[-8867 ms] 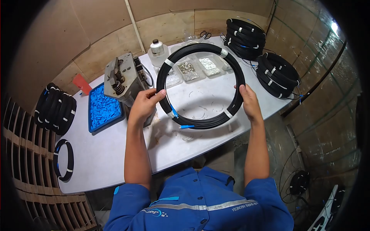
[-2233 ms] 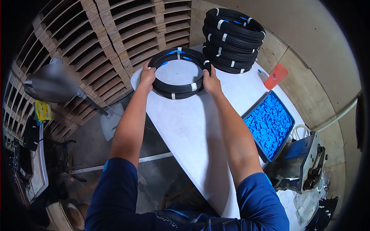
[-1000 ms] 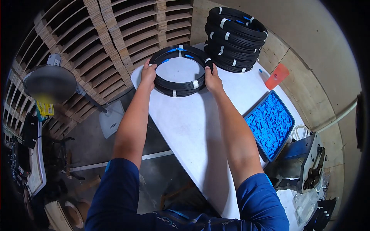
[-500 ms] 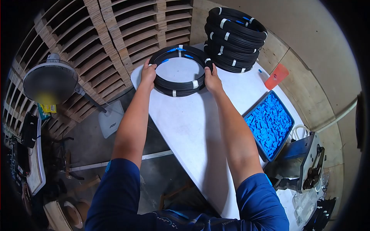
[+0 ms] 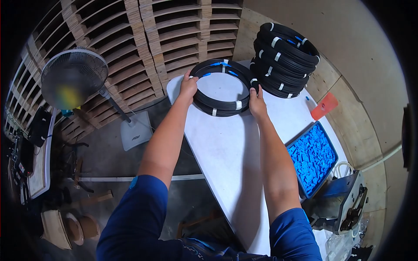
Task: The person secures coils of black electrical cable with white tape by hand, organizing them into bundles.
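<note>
A coil of black cable [image 5: 216,105], bound with white tape bands and showing blue connector ends on its inner side, is at the far end of the white table [image 5: 213,148]. It appears to rest on another such coil beneath. My left hand [image 5: 188,88] grips its left side, and my right hand [image 5: 257,102] has closed round the right side with the thumb on top. Just beyond my right hand rises a tall stack of similar black cable coils [image 5: 283,65], with blue connectors inside the top one.
On the table's right are a blue tray [image 5: 288,147] full of small blue pieces, an orange cup [image 5: 323,107] lying tilted, and a metal machine [image 5: 333,204]. A standing fan [image 5: 75,78] is at the left, before stacked wooden pallets [image 5: 174,35].
The whole view has shifted, so the table, coils and fan appear farther right and slightly lower. Both hands stay on the same coil, which keeps about the same place on the table.
</note>
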`<act>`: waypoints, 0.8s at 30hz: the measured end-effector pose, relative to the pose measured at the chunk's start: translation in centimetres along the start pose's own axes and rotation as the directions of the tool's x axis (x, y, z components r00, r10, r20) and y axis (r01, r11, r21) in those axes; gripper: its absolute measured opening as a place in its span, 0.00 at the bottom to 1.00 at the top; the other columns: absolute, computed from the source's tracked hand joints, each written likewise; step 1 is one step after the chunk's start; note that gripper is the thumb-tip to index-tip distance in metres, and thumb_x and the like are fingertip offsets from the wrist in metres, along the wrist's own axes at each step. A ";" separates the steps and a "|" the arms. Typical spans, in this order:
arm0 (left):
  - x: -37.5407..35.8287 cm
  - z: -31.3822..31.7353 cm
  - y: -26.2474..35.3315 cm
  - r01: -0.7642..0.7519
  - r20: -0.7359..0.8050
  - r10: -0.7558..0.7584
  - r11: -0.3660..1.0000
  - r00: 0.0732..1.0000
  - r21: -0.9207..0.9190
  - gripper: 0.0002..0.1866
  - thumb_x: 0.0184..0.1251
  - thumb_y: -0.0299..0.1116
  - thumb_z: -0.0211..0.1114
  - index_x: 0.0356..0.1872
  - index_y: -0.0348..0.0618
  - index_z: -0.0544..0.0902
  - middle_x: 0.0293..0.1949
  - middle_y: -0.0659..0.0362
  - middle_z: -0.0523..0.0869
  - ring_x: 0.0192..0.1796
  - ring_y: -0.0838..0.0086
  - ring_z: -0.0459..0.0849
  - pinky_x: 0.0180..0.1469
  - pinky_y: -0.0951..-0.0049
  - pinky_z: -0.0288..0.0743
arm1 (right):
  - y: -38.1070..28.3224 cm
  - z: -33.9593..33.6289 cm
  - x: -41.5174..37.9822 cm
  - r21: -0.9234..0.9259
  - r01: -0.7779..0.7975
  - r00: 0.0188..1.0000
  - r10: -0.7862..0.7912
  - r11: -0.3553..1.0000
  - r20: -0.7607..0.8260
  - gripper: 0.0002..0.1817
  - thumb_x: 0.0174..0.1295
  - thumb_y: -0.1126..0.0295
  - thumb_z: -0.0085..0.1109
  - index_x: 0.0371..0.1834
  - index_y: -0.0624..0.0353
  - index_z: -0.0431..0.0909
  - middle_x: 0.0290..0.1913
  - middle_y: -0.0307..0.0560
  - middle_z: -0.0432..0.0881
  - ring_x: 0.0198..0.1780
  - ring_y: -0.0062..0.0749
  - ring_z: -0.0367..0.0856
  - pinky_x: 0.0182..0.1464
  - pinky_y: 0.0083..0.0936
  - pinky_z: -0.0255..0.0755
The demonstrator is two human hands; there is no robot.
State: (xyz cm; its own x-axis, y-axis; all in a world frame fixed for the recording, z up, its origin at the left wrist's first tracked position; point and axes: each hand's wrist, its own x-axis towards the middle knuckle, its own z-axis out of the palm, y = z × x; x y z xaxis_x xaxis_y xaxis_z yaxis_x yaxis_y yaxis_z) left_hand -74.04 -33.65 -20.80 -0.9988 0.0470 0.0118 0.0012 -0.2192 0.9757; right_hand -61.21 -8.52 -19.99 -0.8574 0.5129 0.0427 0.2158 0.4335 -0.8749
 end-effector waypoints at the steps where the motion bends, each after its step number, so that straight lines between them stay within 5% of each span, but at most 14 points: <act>1: 0.6 -0.3 -0.7 0.001 -0.017 -0.001 1.000 1.000 0.007 0.31 0.71 0.27 0.54 0.75 0.48 0.63 0.61 0.49 0.78 0.59 0.63 0.79 0.61 0.67 0.72 | 0.3 0.2 0.1 -0.004 0.020 1.000 -0.020 1.000 -0.010 0.38 0.71 0.39 0.36 0.81 0.42 0.49 0.66 0.66 0.74 0.68 0.60 0.72 0.69 0.37 0.63; 13: 0.4 -0.2 -0.6 0.038 -0.016 -0.038 0.999 0.999 0.029 0.31 0.72 0.26 0.53 0.76 0.47 0.61 0.65 0.50 0.76 0.63 0.65 0.76 0.64 0.69 0.69 | -0.5 -0.4 -0.7 -0.005 -0.021 1.000 0.021 1.000 -0.007 0.38 0.71 0.39 0.37 0.80 0.43 0.50 0.65 0.67 0.74 0.68 0.62 0.71 0.69 0.40 0.64; 18: 0.6 0.0 -1.2 -0.084 -0.087 0.086 0.996 0.992 0.024 0.29 0.69 0.28 0.57 0.72 0.44 0.68 0.61 0.51 0.80 0.60 0.65 0.79 0.64 0.71 0.70 | 0.7 0.1 -0.3 -0.020 0.030 0.999 -0.031 0.999 -0.011 0.41 0.71 0.35 0.33 0.81 0.45 0.48 0.63 0.67 0.76 0.66 0.63 0.72 0.68 0.41 0.64; 19: 0.4 0.1 -0.9 -0.126 -0.136 0.148 0.980 0.980 0.157 0.28 0.68 0.28 0.58 0.70 0.42 0.70 0.60 0.50 0.81 0.60 0.63 0.79 0.64 0.70 0.69 | 0.9 0.0 -0.3 -0.027 0.035 0.999 -0.035 0.999 -0.007 0.42 0.70 0.34 0.31 0.81 0.46 0.47 0.62 0.67 0.77 0.66 0.64 0.73 0.68 0.41 0.64; 20: -0.9 0.7 0.4 -0.161 -0.167 0.215 0.944 0.962 0.288 0.27 0.67 0.29 0.59 0.68 0.39 0.73 0.60 0.49 0.81 0.60 0.61 0.80 0.65 0.69 0.69 | 0.9 -0.4 -1.0 -0.065 0.031 1.000 -0.031 0.997 0.000 0.44 0.70 0.32 0.29 0.81 0.50 0.48 0.62 0.67 0.78 0.65 0.63 0.74 0.68 0.41 0.65; 22: -1.2 0.3 0.5 -0.332 -0.067 0.567 0.570 0.821 0.752 0.25 0.65 0.30 0.58 0.64 0.43 0.77 0.64 0.46 0.78 0.66 0.51 0.75 0.68 0.61 0.66 | 0.9 -2.0 -3.0 -0.080 0.045 0.998 -0.042 0.996 0.040 0.44 0.70 0.34 0.35 0.79 0.55 0.54 0.60 0.64 0.79 0.64 0.59 0.76 0.67 0.40 0.67; 23: -3.8 1.2 1.6 -0.330 -0.009 0.659 0.388 0.752 0.860 0.24 0.64 0.30 0.58 0.63 0.46 0.77 0.68 0.48 0.72 0.71 0.50 0.68 0.71 0.54 0.62 | 1.2 -2.9 -4.0 -0.094 0.076 0.994 -0.068 0.993 0.088 0.41 0.70 0.38 0.40 0.76 0.58 0.59 0.58 0.63 0.81 0.62 0.57 0.78 0.66 0.39 0.68; 24: -6.3 2.4 3.1 -0.379 0.060 0.657 0.355 0.751 0.855 0.24 0.65 0.31 0.59 0.64 0.47 0.76 0.72 0.49 0.67 0.73 0.49 0.63 0.73 0.50 0.57 | 1.5 -3.8 -5.0 -0.108 0.108 0.987 -0.094 0.988 0.133 0.38 0.70 0.41 0.46 0.73 0.60 0.65 0.56 0.61 0.83 0.60 0.54 0.80 0.65 0.38 0.70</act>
State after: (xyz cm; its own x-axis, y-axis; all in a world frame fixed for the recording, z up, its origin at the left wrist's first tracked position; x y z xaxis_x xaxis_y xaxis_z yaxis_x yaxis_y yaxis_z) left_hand -67.64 -32.25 -17.33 -0.7469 -0.0498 0.6631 0.4201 0.7377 0.5285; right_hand -54.86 -7.60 -19.74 -0.9284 0.3667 0.0596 0.1710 0.5641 -0.8078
